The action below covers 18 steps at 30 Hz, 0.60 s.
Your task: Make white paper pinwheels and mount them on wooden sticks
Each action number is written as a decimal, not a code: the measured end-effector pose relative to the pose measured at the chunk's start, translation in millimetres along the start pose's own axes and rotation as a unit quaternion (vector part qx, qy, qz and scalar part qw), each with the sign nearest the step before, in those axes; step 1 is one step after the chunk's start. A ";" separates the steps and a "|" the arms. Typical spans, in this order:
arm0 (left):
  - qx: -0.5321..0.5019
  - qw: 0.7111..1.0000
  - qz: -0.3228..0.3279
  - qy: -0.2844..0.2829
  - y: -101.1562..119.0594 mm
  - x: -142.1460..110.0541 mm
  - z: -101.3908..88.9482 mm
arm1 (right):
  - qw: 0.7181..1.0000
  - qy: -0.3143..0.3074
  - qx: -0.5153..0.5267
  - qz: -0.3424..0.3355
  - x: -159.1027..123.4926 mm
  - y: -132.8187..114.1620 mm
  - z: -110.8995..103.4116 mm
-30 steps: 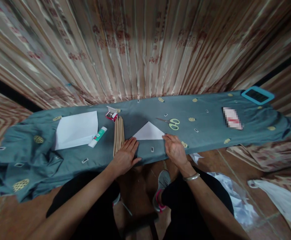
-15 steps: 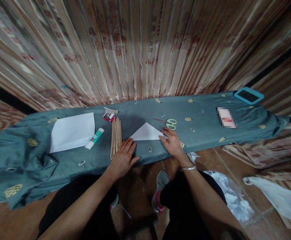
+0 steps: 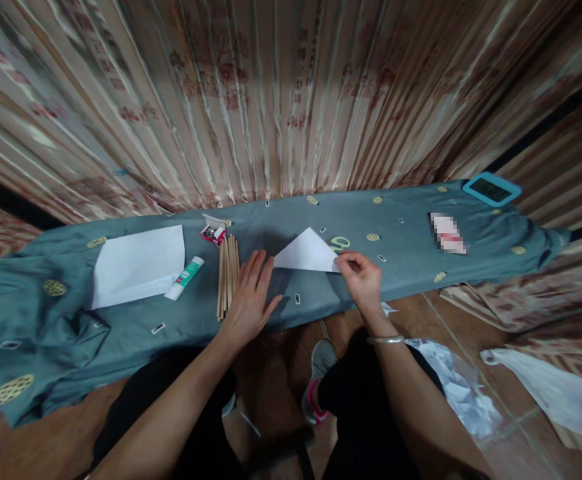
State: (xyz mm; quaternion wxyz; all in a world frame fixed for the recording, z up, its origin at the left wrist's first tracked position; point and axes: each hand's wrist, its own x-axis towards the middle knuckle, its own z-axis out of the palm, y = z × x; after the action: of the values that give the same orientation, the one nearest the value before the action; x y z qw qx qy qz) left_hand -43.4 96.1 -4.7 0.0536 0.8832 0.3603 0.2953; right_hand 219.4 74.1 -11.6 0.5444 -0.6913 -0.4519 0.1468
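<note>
A white sheet of paper folded into a triangle [image 3: 307, 253] lies over the green cloth, its peak pointing away from me. My right hand [image 3: 361, 277] pinches its right corner between thumb and fingers. Palm down, my left hand [image 3: 251, 300] is open, its fingers stretched just left of the paper's left corner. Beside that hand lies a bundle of thin wooden sticks [image 3: 227, 273], partly covered by it. Yellow-green scissors [image 3: 340, 243] lie behind the paper, which hides their blades.
Left on the cloth-covered table [image 3: 291, 313] are a glue stick [image 3: 185, 278], white paper sheets [image 3: 138, 267] and a small red box of metal pieces [image 3: 213, 231]. At right are a blue-framed device [image 3: 492, 189] and a pixelated item [image 3: 448, 233]. Paper scraps [image 3: 453, 383] lie on the floor.
The folded paper has shifted right and away from me, now covering the scissors' blades. My right hand has closed into a pinch on its corner; my left hand has come off the paper.
</note>
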 end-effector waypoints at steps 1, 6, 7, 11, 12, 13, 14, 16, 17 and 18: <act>-0.004 1.000 0.006 0.016 2.8 4.7 -0.6 | 1.000 0.023 -0.007 -0.009 1.2 -3.7 -7.1; -0.001 0.997 0.056 0.048 21.1 18.4 3.2 | 0.978 -0.023 -0.129 -0.161 -20.6 -32.8 -21.2; 0.007 0.997 0.065 0.040 25.0 18.9 4.2 | 0.969 -0.058 -0.145 -0.192 -29.9 -38.4 -17.8; 0.050 0.996 0.072 -0.021 33.4 17.7 5.8 | 0.920 -0.176 -0.199 -0.288 -65.5 -49.1 4.0; 0.052 0.996 0.072 -0.033 32.7 17.4 5.7 | 0.912 -0.193 -0.205 -0.299 -71.3 -48.8 8.2; 0.048 0.995 0.071 -0.042 31.0 17.1 5.5 | 0.905 -0.208 -0.207 -0.308 -75.1 -47.7 10.9; 0.042 0.996 0.070 -0.048 28.6 16.9 5.3 | 0.899 -0.220 -0.208 -0.315 -76.9 -46.1 12.0; 0.032 0.996 0.065 -0.049 22.6 16.5 5.0 | 0.889 -0.234 -0.219 -0.328 -74.8 -42.6 9.6; 0.032 0.997 0.062 -0.044 19.8 16.1 4.9 | 0.882 -0.239 -0.233 -0.332 -71.5 -41.1 6.8; 0.035 0.997 0.061 -0.040 17.5 15.6 4.9 | 0.875 -0.243 -0.253 -0.333 -67.2 -39.8 3.5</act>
State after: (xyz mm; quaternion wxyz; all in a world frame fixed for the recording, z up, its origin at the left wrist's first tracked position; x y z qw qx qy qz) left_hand -21.2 94.3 4.2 0.0193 0.9159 0.3134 0.2500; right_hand 161.6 23.5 2.9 0.2404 -0.5567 -0.7952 0.0004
